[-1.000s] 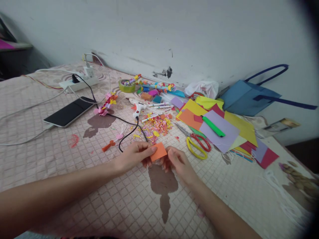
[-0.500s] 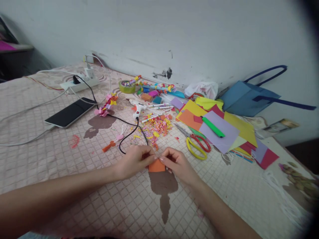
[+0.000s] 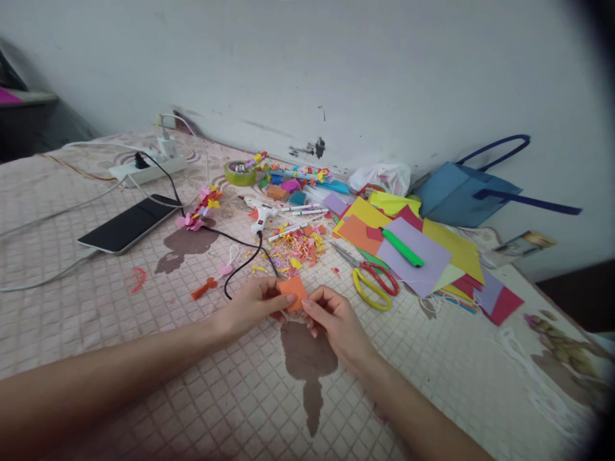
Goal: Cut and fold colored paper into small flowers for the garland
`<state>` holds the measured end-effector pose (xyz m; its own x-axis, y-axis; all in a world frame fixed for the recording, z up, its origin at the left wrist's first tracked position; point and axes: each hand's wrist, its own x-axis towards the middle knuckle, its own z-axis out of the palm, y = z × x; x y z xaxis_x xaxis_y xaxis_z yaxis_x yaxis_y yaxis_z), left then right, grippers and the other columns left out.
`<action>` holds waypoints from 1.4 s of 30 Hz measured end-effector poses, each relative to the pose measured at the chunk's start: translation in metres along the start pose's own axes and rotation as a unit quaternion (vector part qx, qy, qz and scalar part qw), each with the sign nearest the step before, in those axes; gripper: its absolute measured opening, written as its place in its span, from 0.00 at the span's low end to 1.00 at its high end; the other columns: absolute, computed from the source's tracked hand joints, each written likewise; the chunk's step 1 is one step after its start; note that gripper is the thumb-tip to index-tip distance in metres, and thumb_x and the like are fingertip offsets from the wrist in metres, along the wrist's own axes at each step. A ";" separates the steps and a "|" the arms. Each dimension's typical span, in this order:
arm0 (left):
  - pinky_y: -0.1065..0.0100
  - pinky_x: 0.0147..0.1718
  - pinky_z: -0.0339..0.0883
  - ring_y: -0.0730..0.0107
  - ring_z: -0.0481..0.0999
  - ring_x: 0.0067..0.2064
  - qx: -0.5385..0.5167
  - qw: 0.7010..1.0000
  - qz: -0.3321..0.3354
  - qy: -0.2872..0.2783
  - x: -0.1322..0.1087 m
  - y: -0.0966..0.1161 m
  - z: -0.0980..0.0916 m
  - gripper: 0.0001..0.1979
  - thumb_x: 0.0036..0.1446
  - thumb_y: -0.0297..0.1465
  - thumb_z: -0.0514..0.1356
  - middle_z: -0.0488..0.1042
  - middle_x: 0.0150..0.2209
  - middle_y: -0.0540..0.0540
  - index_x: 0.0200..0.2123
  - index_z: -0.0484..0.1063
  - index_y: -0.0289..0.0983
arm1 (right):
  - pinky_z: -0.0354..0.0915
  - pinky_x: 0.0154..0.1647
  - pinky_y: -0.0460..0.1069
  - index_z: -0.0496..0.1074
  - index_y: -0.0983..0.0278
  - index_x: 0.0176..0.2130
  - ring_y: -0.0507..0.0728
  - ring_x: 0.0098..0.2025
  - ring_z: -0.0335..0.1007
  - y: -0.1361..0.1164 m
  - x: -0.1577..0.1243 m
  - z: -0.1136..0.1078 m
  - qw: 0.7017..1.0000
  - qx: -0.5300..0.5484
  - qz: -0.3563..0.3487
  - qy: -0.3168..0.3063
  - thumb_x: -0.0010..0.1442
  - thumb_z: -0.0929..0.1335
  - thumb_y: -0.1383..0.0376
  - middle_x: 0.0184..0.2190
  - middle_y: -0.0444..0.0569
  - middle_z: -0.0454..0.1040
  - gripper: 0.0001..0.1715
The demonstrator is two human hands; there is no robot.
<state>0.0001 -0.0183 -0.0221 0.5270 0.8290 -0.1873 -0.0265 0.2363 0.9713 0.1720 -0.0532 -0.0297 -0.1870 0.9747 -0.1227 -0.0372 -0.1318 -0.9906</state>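
A small orange piece of paper (image 3: pixel 294 291) is held up between my two hands, above the patterned cloth. My left hand (image 3: pixel 254 303) pinches its left side, thumb in front. On its lower right edge, the thumb and fingers of my right hand (image 3: pixel 331 317) are closed. Beyond my hands lies a heap of paper scraps (image 3: pixel 300 248). Scissors (image 3: pixel 369 279) with red and yellow handles rest to the right of the heap, and a white glue gun (image 3: pixel 261 215) lies behind it. Left of my hands is an orange paper cutout (image 3: pixel 204 288).
Coloured paper sheets (image 3: pixel 427 256) with a green cutter (image 3: pixel 402 248) on top lie at right, before a blue bag (image 3: pixel 464 195). At left are a tablet (image 3: pixel 129 224), a power strip (image 3: pixel 148 171) and trailing cables. Tape (image 3: pixel 240 173) stands near the wall.
The orange paper has been raised and turned, so its face now shows tilted between my hands. My fingers have moved from its top edge to its sides. The camera view has shifted slightly.
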 end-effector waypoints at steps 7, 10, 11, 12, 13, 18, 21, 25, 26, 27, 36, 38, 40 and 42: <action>0.73 0.25 0.64 0.75 0.70 0.24 0.037 0.999 -0.013 0.023 0.002 0.007 -0.005 0.13 0.53 0.38 0.60 0.74 0.24 0.46 0.31 0.66 0.32 | 0.60 0.31 0.49 0.68 0.63 0.31 0.54 0.30 0.64 -0.022 0.022 -0.098 0.863 -0.464 -0.135 0.150 0.51 0.69 0.58 0.27 0.46 0.69 0.11; 0.74 0.23 0.62 0.76 0.70 0.22 0.039 0.999 0.002 0.022 0.006 0.015 -0.005 0.13 0.53 0.37 0.60 0.73 0.22 0.48 0.29 0.65 0.33 | 0.58 0.29 0.48 0.65 0.63 0.30 0.55 0.29 0.63 -0.014 0.030 -0.152 0.817 -0.548 -0.072 0.163 0.44 0.71 0.55 0.26 0.45 0.68 0.18; 0.75 0.23 0.62 0.77 0.69 0.22 0.038 0.999 0.009 0.026 0.009 0.017 -0.004 0.12 0.53 0.37 0.60 0.72 0.21 0.49 0.29 0.65 0.33 | 0.57 0.28 0.48 0.64 0.63 0.31 0.55 0.28 0.63 -0.010 0.031 -0.165 0.816 -0.555 -0.049 0.152 0.44 0.71 0.54 0.26 0.45 0.67 0.19; 0.75 0.23 0.61 0.78 0.69 0.22 0.039 0.999 0.016 0.029 0.012 0.020 -0.004 0.12 0.53 0.37 0.60 0.72 0.21 0.49 0.28 0.65 0.33 | 0.57 0.28 0.47 0.64 0.63 0.31 0.55 0.29 0.63 -0.007 0.032 -0.174 0.812 -0.563 -0.032 0.148 0.43 0.71 0.53 0.26 0.45 0.67 0.21; 0.76 0.24 0.61 0.78 0.69 0.23 0.039 0.998 0.024 0.031 0.016 0.022 -0.004 0.12 0.53 0.37 0.60 0.72 0.22 0.49 0.28 0.66 0.33 | 0.57 0.28 0.47 0.63 0.63 0.32 0.55 0.29 0.64 -0.005 0.032 -0.179 0.808 -0.569 -0.021 0.151 0.43 0.71 0.52 0.27 0.45 0.67 0.22; 0.75 0.25 0.63 0.79 0.69 0.23 0.002 0.997 0.054 0.047 0.035 0.029 -0.007 0.10 0.51 0.35 0.61 0.70 0.22 0.52 0.28 0.67 0.33 | 0.54 0.26 0.47 0.64 0.63 0.31 0.54 0.27 0.62 -0.003 0.032 -0.181 0.810 -0.571 -0.013 0.137 0.41 0.71 0.50 0.25 0.44 0.67 0.23; 0.76 0.25 0.63 0.79 0.68 0.23 -0.025 0.996 0.059 0.066 0.041 0.028 -0.012 0.10 0.51 0.34 0.61 0.70 0.22 0.52 0.29 0.67 0.33 | 0.52 0.25 0.47 0.64 0.63 0.28 0.54 0.26 0.61 -0.004 0.032 -0.180 0.815 -0.565 -0.022 0.132 0.43 0.70 0.51 0.24 0.43 0.66 0.21; 0.76 0.24 0.62 0.80 0.67 0.22 -0.042 0.995 0.045 0.081 0.041 0.025 -0.020 0.09 0.49 0.32 0.63 0.69 0.21 0.53 0.27 0.67 0.33 | 0.55 0.26 0.47 0.64 0.63 0.30 0.54 0.26 0.62 -0.012 0.027 -0.178 0.838 -0.530 -0.019 0.124 0.50 0.67 0.51 0.24 0.44 0.67 0.18; 0.77 0.23 0.62 0.81 0.67 0.22 -0.047 0.994 0.038 0.086 0.040 0.025 -0.022 0.08 0.49 0.32 0.63 0.69 0.21 0.53 0.27 0.67 0.33 | 0.56 0.26 0.47 0.64 0.63 0.31 0.54 0.27 0.62 -0.016 0.026 -0.175 0.856 -0.504 -0.017 0.119 0.51 0.65 0.50 0.24 0.44 0.68 0.18; 0.77 0.23 0.62 0.81 0.67 0.21 -0.052 0.994 0.032 0.092 0.039 0.026 -0.024 0.08 0.49 0.31 0.62 0.69 0.21 0.53 0.27 0.67 0.33 | 0.57 0.27 0.48 0.64 0.63 0.33 0.54 0.27 0.63 -0.021 0.024 -0.169 0.887 -0.448 -0.012 0.112 0.52 0.65 0.49 0.26 0.45 0.68 0.19; 0.80 0.19 0.63 0.81 0.71 0.20 -0.194 0.972 -0.042 0.124 0.034 0.034 -0.032 0.04 0.51 0.23 0.61 0.71 0.21 0.51 0.27 0.68 0.32 | 0.54 0.23 0.44 0.63 0.62 0.41 0.48 0.23 0.56 -0.028 0.008 -0.051 0.992 0.021 -0.068 -0.101 0.50 0.69 0.47 0.26 0.42 0.62 0.27; 0.79 0.18 0.64 0.79 0.73 0.21 -0.221 0.965 -0.055 0.128 0.034 0.034 -0.034 0.03 0.52 0.22 0.61 0.73 0.23 0.50 0.28 0.68 0.32 | 0.57 0.26 0.45 0.63 0.62 0.39 0.49 0.25 0.58 -0.016 0.002 -0.031 0.986 0.069 -0.055 -0.144 0.54 0.65 0.47 0.25 0.43 0.62 0.23; 0.78 0.19 0.66 0.77 0.75 0.22 -0.242 0.960 -0.062 0.124 0.035 0.034 -0.035 0.02 0.53 0.22 0.60 0.74 0.24 0.49 0.29 0.69 0.32 | 0.60 0.29 0.47 0.64 0.63 0.38 0.50 0.26 0.61 -0.005 -0.003 -0.016 0.977 0.118 -0.035 -0.172 0.55 0.64 0.46 0.26 0.43 0.63 0.23; 0.78 0.20 0.68 0.75 0.76 0.24 -0.258 0.957 -0.065 0.118 0.035 0.035 -0.037 0.02 0.53 0.22 0.59 0.74 0.25 0.47 0.29 0.69 0.32 | 0.62 0.30 0.49 0.64 0.63 0.38 0.51 0.26 0.62 0.003 -0.009 -0.005 0.966 0.167 0.005 -0.199 0.55 0.61 0.43 0.26 0.44 0.63 0.27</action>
<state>-0.0138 0.0374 -0.0002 0.3498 0.8526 -0.3884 -0.4224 0.5135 0.7469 0.1787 -0.0610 -0.0324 -0.5484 0.8355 -0.0345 -0.3345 -0.2570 -0.9067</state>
